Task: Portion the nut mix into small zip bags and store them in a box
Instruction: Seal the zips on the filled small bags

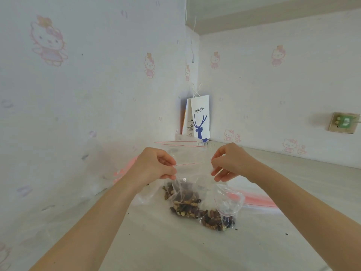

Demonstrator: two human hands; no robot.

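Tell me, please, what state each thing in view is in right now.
Left hand: pinching the small bag's left top edge.
Right hand: pinching its right top edge.
Small bag: empty, held up; cannot tell whether its zip is open.
Nut bag: lying on the table, partly full.
Paper bag: upright in the corner.
Socket: something green plugged in.

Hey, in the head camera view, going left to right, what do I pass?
Left hand → small clear zip bag with a red seal line → right hand → beige wall socket with a green plug.
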